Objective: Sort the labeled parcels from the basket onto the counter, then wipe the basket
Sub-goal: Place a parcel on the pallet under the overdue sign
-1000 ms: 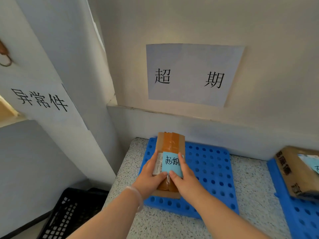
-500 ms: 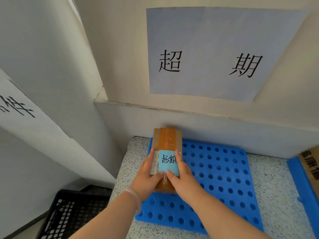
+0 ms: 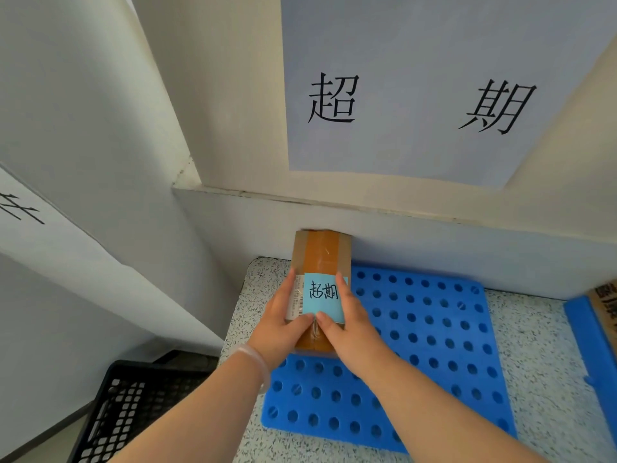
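A brown taped cardboard parcel (image 3: 321, 259) with a light blue handwritten label (image 3: 323, 297) lies on the left part of a blue perforated mat (image 3: 430, 332), its far end against the wall. My left hand (image 3: 283, 329) grips its left side and my right hand (image 3: 350, 324) grips its right side, thumbs meeting on top below the label. The black plastic basket (image 3: 130, 406) stands on the floor at the lower left; its inside is mostly out of view.
A white paper sign (image 3: 420, 95) with two large characters hangs on the wall above the mat. The speckled counter (image 3: 534, 362) carries a second blue mat (image 3: 587, 339) and another cardboard parcel (image 3: 606, 302) at the right edge. Another sign (image 3: 20, 212) hangs on the left wall.
Both hands have pushed the parcel farther back along the mat until its far end meets the wall. The view has moved closer to the wall sign.
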The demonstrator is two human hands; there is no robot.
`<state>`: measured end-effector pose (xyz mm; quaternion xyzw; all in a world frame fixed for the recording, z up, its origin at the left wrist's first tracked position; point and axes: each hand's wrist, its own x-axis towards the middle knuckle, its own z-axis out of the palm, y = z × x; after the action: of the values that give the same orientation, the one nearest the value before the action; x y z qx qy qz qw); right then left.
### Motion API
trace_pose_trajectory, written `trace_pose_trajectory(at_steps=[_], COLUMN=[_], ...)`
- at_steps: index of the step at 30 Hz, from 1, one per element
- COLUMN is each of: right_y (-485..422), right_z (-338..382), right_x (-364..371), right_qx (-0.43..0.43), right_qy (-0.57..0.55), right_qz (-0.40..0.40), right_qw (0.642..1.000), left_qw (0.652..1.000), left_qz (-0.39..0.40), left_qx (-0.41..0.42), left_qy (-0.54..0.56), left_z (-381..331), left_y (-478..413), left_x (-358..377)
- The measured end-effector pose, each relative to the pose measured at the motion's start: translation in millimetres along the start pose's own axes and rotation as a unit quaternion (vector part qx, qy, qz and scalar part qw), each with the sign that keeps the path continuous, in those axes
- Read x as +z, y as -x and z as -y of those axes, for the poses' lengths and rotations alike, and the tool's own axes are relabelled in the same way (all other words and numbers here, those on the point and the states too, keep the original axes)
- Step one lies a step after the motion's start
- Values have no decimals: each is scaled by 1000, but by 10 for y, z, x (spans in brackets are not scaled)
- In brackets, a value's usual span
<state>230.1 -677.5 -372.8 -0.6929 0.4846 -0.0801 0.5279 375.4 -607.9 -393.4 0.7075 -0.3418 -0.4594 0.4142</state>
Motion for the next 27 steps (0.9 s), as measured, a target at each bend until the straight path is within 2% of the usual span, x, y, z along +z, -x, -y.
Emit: trace_pose_trajectory(at_steps=[5,12,15,18,23,27], right_y=[22,296,506,785,1346,1852], right_z=[14,23,3,-24,-133,-307], right_x=[-3,-205,-358,-521,-746,-941], right_qx=[3,-23,-19,-22,-11,32], right_qy=[5,69,110,162,259,315], right_qz=[-4,-27,-47,-70,-115,-144], right_qw=[1000,997,993,984,959,938], left_qw=[999,988,958,915,875,843], left_qz=[12,-21,-54,-86,-34,16], left_qx=[-10,17,53,89,138,194], left_qy=[-31,-152,-275,-384,-462,-501], left_z=[-66,-232,-344,-546,-857,-972], left_y=[22,199,346,513,746,951], left_x=[-15,-49,-8,82,458,916])
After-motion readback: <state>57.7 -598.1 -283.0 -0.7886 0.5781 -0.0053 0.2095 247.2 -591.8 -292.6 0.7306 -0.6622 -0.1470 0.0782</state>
